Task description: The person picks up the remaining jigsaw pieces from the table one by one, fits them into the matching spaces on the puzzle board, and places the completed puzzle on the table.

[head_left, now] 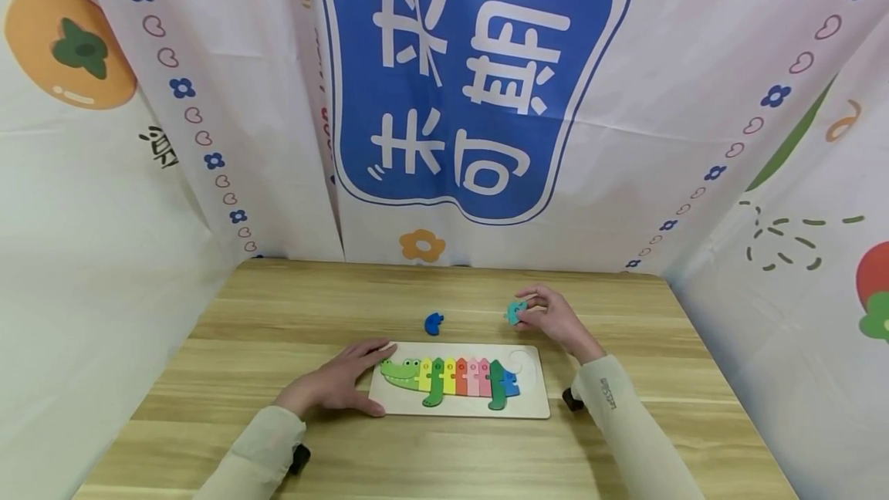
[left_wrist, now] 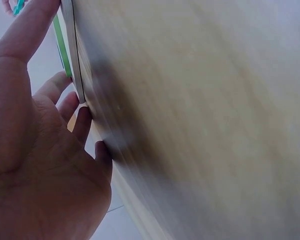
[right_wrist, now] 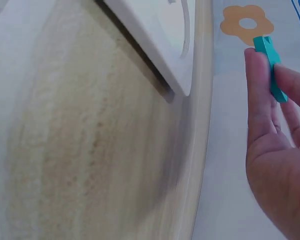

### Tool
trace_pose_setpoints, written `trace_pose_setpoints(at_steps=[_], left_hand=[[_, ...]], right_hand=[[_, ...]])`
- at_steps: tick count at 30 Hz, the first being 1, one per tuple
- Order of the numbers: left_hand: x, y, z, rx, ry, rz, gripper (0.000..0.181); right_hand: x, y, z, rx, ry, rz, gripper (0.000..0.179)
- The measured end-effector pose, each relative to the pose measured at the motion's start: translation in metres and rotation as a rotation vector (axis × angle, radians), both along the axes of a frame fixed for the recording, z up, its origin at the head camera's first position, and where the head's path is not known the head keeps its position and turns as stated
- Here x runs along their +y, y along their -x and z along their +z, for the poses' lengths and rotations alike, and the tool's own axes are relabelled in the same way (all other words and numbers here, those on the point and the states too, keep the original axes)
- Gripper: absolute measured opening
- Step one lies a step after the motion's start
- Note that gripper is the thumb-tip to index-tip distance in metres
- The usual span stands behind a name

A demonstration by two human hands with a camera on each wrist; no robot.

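Observation:
In the head view a crocodile puzzle board (head_left: 454, 413) lies on the table, with pieces in several colours set in it and a bare recess at its right end. My left hand (head_left: 340, 378) rests at the board's left end, fingers spread, thumb by the near corner and fingertips by the far one. Beyond the board's right end, my right hand (head_left: 552, 319) pinches a teal puzzle piece (head_left: 514, 312) between thumb and fingers. The right wrist view shows that teal piece (right_wrist: 271, 67) edge-on, off the table. A dark blue puzzle piece (head_left: 434, 323) lies loose behind the board.
The wooden table (head_left: 292, 307) carries the board and the loose piece. Printed cloth (head_left: 278, 176) hangs behind the table's far edge and along both sides. A black strap device (head_left: 299, 459) sits at my left wrist, another (head_left: 572, 400) at my right.

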State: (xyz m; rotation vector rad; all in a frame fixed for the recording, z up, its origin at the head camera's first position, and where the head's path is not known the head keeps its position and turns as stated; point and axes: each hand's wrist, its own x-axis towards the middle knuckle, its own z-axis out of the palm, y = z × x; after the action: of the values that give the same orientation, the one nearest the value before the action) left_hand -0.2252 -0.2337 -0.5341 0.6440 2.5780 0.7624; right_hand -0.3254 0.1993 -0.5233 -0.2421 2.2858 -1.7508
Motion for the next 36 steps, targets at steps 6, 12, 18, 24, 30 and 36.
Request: trace_pose_setpoints(at_steps=[6, 12, 18, 24, 30, 36], left_hand=[[0.0000, 0.0001, -0.0005, 0.001, -0.003, -0.005, 0.106], [-0.0002, 0.0004, -0.0013, 0.001, -0.007, -0.005, 0.106], [-0.0006, 0.0007, -0.0022, 0.002, -0.008, -0.006, 0.106], [-0.0003, 0.0004, -0.0022, -0.001, -0.007, -0.004, 0.106], [-0.0003, -0.0006, -0.0004, -0.005, -0.006, 0.007, 0.106], [-0.0007, 0.0000, 0.0004, -0.003, -0.002, -0.002, 0.106]], right_hand=[[-0.0001, -0.0022, -0.0007, 0.022, -0.023, 0.033, 0.040], [-0.0004, -0.0027, -0.0014, 0.016, -0.030, 0.041, 0.041], [0.0010, -0.0030, -0.0036, 0.027, -0.056, 0.039, 0.043], [0.0004, -0.0019, -0.0067, 0.033, -0.080, 0.024, 0.042], [-0.0036, -0.0042, -0.0088, 0.030, -0.077, 0.046, 0.041], [-0.0020, -0.0097, -0.0096, -0.003, -0.119, 0.129, 0.039]])
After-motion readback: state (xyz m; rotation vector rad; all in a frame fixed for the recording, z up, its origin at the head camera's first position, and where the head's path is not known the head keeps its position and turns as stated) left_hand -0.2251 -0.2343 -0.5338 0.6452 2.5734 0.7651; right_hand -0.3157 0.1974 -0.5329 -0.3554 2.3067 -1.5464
